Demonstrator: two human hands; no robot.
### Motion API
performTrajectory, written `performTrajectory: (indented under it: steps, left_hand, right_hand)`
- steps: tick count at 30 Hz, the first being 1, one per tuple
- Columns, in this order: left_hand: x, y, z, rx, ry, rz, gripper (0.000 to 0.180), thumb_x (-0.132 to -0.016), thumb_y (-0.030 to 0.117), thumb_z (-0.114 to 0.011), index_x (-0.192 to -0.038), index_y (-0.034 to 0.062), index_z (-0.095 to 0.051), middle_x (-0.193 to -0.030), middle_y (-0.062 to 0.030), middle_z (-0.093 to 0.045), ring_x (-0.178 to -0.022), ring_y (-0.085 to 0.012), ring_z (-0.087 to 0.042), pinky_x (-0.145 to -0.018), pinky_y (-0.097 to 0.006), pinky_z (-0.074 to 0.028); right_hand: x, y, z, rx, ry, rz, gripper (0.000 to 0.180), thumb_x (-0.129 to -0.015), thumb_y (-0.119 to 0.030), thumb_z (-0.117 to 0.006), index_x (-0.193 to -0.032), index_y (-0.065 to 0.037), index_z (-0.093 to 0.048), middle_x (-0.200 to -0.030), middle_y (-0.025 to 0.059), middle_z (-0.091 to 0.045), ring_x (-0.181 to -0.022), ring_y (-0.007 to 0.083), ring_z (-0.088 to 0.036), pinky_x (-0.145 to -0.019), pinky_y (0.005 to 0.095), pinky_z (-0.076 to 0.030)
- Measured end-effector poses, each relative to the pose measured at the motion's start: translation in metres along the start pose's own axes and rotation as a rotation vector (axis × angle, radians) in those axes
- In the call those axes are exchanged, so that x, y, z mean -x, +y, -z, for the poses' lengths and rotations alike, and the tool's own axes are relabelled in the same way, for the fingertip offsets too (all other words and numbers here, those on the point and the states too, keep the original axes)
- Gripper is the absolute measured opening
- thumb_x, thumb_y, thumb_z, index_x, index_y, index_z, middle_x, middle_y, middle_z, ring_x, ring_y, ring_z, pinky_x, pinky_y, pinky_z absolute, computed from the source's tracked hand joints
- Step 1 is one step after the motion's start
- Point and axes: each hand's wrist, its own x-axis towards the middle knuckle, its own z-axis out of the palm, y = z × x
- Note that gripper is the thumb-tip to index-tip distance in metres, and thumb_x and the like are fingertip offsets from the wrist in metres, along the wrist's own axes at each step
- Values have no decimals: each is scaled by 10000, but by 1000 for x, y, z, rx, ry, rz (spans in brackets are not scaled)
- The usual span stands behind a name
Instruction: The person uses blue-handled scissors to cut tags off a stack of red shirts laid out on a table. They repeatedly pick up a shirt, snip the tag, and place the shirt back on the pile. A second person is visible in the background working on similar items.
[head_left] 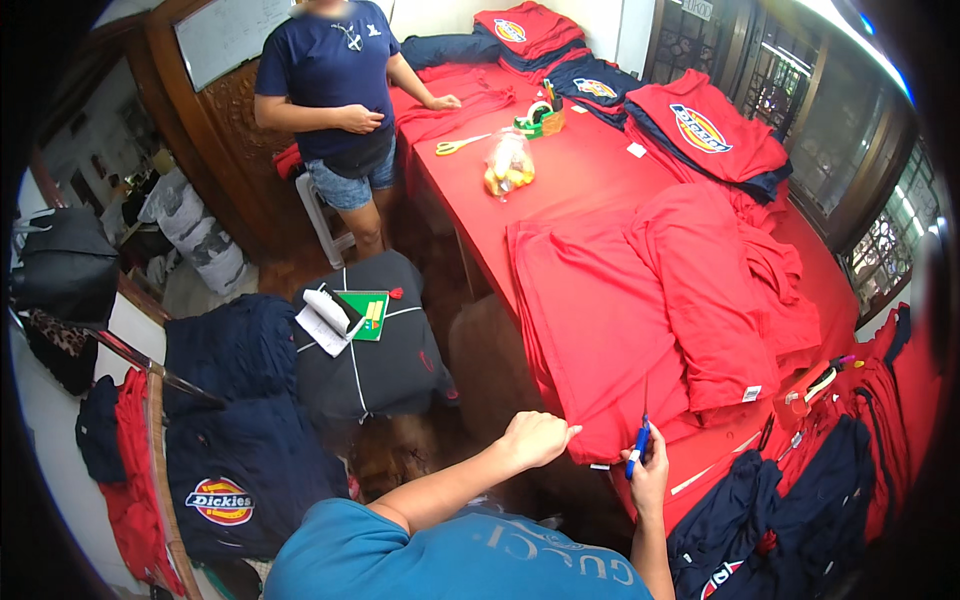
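Note:
In my right hand (652, 475) is a pair of blue thread snips (638, 447), its thin tip pointing away from me over red cloth. My left hand (541, 440) is closed at the table's near edge, with the thumb toward the snips. Whether anything small is pinched in it is hidden. Just beyond both hands lies a red shirt (600, 320), spread flat with its near hem at the table edge. A folded red garment (705, 300) with a small white label rests on its right side.
Across the red-covered table (580, 180) are yellow scissors (462, 144), a filled plastic bag (510, 165), a tape dispenser (540, 118) and shirt piles (690, 125). Another person (335, 90) stands at the far left. A dark bundle (375, 350) carries notebooks; navy shirts (240, 450) lie left.

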Motion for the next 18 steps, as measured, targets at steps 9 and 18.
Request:
performTrajectory:
  steps: [9,18]
  left_hand:
    - [-37,-8,24,1256,-48,-16,345,-967,381,-552,-900,45,-589,-826,-43,-591,-812,-160,-583,-708,-353,-453]
    - [-77,-29,-1,2073,-398,-73,364,-951,223,-494,-1266,46,-532,-1263,-98,-607,-1144,-248,-590,-974,-403,-473]
  right_hand:
    - [40,-58,-21,-174,-130,39,566,-890,23,-530,-1427,17,-351,-1121,143,-586,-941,194,-649,-839,312,-522]
    - [62,-40,-7,-167,-158,-109,592,-898,-23,-589,-1434,51,-349,-1104,116,-602,-947,151,-614,-850,280,-497]
